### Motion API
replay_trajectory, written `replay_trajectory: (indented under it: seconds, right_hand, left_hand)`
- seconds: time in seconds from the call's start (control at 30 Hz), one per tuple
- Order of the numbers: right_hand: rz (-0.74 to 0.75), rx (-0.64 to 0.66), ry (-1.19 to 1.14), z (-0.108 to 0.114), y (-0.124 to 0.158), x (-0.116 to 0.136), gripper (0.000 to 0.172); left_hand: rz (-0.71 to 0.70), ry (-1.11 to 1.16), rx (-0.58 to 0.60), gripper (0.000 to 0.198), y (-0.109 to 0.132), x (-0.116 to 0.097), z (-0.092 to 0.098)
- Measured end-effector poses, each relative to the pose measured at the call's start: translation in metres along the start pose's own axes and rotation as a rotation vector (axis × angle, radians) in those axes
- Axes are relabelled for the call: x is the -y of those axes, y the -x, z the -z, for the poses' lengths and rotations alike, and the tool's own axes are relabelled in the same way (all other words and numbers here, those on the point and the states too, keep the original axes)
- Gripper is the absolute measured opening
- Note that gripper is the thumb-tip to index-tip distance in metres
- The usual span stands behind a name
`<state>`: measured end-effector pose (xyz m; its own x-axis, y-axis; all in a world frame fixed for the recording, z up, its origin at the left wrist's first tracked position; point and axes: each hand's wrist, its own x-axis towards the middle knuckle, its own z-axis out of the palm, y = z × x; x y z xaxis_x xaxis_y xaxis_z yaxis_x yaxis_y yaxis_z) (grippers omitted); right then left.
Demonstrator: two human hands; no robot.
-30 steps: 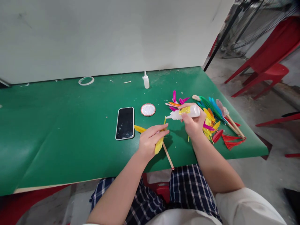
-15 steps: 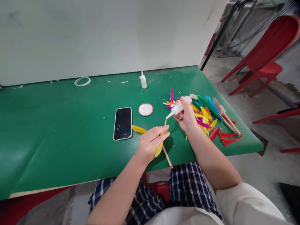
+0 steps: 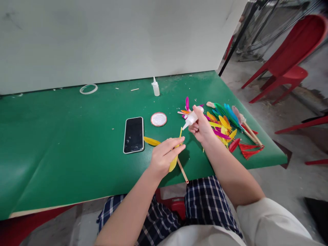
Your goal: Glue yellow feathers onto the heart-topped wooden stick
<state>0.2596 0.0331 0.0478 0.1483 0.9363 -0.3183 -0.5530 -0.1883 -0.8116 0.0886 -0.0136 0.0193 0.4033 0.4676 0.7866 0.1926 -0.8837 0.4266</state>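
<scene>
Between the fingers of my left hand is a yellow feather, its quill pointing up and away from me. My right hand grips a white glue bottle, tilted so its nozzle points down and left, close beside the quill tip; I cannot tell whether they touch. Under my left hand a wooden stick reaches toward the table's near edge. Another yellow feather pokes out left of that hand, its other end hidden.
A phone lies left of my hands, with a round white disc beyond them. A second glue bottle stands farther back, and a clear ring lies at back left. Colourful feathers and red tassels are piled at right.
The glue bottle in my right hand has dropped slightly, its nozzle moving from the quill's tip to just right of it. My left hand keeps its hold on the feather.
</scene>
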Motion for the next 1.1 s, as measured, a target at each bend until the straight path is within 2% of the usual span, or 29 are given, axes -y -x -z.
replay_trajectory:
  seconds: [0.07, 0.13, 0.33, 0.53, 0.7, 0.93, 1.1]
  right_hand:
    - [0.038, -0.009, 0.017, 0.001, -0.001, 0.000, 0.049]
    - [0.140, -0.033, 0.032, 0.001, 0.000, -0.001, 0.048]
    - [0.726, -0.145, 0.171, 0.003, 0.010, -0.005, 0.035]
    - [1.069, -0.127, 0.518, 0.007, 0.024, -0.007, 0.026]
    - [1.187, -0.155, 0.606, 0.009, 0.025, -0.007, 0.022]
    - [1.231, -0.082, 0.634, 0.010, 0.026, -0.008, 0.017]
    - [1.251, -0.081, 0.661, 0.010, 0.027, -0.008, 0.021]
  left_hand:
    - [0.002, 0.009, 0.006, 0.027, 0.001, 0.000, 0.000]
    - [0.003, 0.010, 0.004, 0.029, 0.001, 0.001, 0.000]
    - [0.030, 0.010, -0.003, 0.030, 0.001, 0.002, 0.001]
    - [0.039, 0.026, -0.003, 0.031, 0.002, 0.002, 0.001]
    - [0.055, 0.021, 0.002, 0.030, 0.002, 0.002, 0.001]
    - [0.027, 0.002, 0.006, 0.029, 0.000, 0.002, 0.002]
    - [0.029, -0.008, 0.009, 0.029, 0.000, 0.002, 0.002]
